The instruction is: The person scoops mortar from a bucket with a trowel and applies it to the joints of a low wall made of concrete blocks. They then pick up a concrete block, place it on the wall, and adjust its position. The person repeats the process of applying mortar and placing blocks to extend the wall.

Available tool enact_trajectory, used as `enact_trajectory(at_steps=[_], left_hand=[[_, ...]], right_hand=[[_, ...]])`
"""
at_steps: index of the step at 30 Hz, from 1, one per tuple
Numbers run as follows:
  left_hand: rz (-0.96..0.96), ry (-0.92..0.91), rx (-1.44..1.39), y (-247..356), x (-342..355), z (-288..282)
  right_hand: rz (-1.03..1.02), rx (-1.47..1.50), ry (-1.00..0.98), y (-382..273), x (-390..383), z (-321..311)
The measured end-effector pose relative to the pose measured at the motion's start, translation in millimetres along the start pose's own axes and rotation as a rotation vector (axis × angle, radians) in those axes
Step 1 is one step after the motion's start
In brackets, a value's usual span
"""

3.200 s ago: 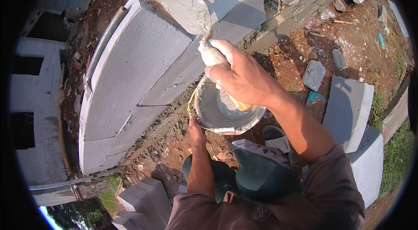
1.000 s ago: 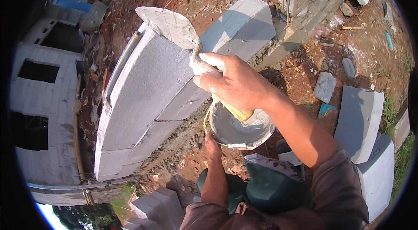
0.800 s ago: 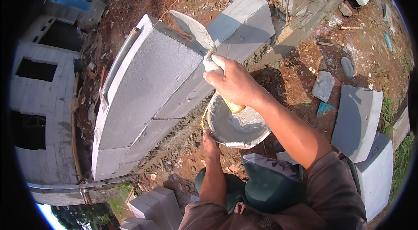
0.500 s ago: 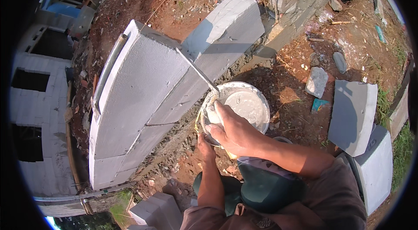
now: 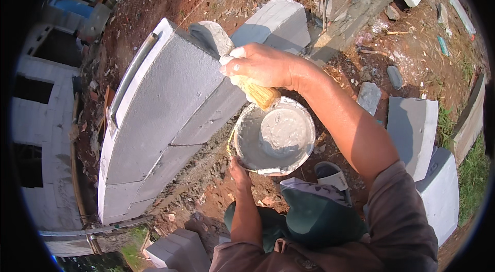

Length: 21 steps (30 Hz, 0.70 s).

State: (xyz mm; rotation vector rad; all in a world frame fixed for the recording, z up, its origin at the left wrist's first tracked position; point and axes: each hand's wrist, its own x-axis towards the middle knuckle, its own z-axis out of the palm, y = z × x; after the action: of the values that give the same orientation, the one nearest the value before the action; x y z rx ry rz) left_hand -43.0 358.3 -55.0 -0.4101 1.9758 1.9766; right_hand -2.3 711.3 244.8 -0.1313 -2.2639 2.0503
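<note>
My right hand (image 5: 265, 66) is closed round the wooden handle (image 5: 264, 96) of a trowel, above the far left side of a bucket (image 5: 246, 151). The trowel's grey-smeared blade (image 5: 212, 37) reaches the end of the upper light grey block (image 5: 165, 81) in a low wall; whether it touches cannot be made out. Wet grey mortar (image 5: 283, 125) lies in the bucket. At the bucket's near left rim, by its yellow handle (image 5: 230, 140), my left hand (image 5: 239, 173) grips the side, with its fingertips partly hidden.
A metal bar (image 5: 131, 76) lies along the wall's top. Beyond the trowel sits another block (image 5: 276, 22) in the lower course. Loose blocks (image 5: 411, 130) stand at right, and more blocks (image 5: 180, 251) at lower left. A sandal (image 5: 330, 175) shows beside the bucket.
My right hand has lifted away from the bucket, up and to the left, carrying the trowel to the block's end. The blade has turned its face into view. My left hand stays at the bucket.
</note>
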Motion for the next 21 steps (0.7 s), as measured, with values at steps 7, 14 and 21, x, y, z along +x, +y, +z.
enact_trajectory(at_steps=[7,14,21], left_hand=[[-0.019,0.03,-0.004,7,-12,10],[0.009,0.067,0.033,2,-9,3],[-0.01,0.031,0.025,0,-4,10]], right_hand=[[0.019,-0.179,-0.01,-5,-25,-47],[0.057,-1.301,-0.071,-1,12,-38],[0.309,-1.555,0.038,-7,52,-53]])
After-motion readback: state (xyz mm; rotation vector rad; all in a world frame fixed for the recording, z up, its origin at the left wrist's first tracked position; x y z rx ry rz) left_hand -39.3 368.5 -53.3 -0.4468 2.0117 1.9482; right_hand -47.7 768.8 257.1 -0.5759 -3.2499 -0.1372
